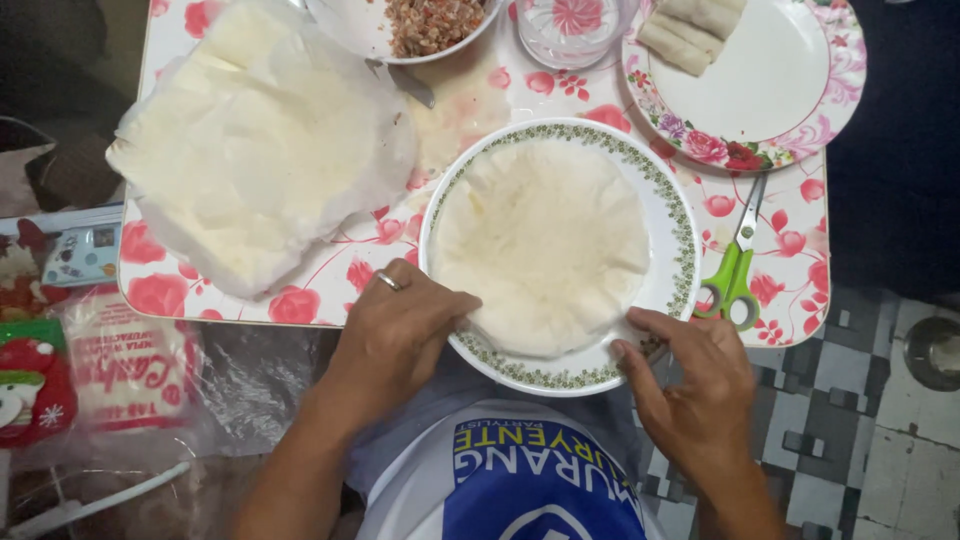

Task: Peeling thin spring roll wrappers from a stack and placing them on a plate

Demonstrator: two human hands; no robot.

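Wrapper stack (255, 140): a loose pile of thin white sheets is kept on clear plastic at the left of the flowered table (330, 285), well apart from both hands.
Filling bowl (400, 35): a white bowl at the top edge is seen loaded with a chopped reddish-brown mix; a spoon handle pokes out from under it.
Left hand (395, 335): it's laid on the near-left rim of the green-rimmed plate (680, 240), fingers close together and flat, tips touching the wrapper's edge; nothing is gripped. A ring is worn.
Wrapper (545, 245): one round sheet is spread inside that plate, at the table's near edge, edges wrinkled.
Glass dish (570, 25): clear, nothing can be made out inside.
Right hand (695, 385): fingers slightly spread, tips pressed at the near-right rim by the wrapper.
Rose plate (770, 90): rolled white pieces are parked at its top left.
Scissors (735, 265): green handles, lying just right of the green-rimmed plate.
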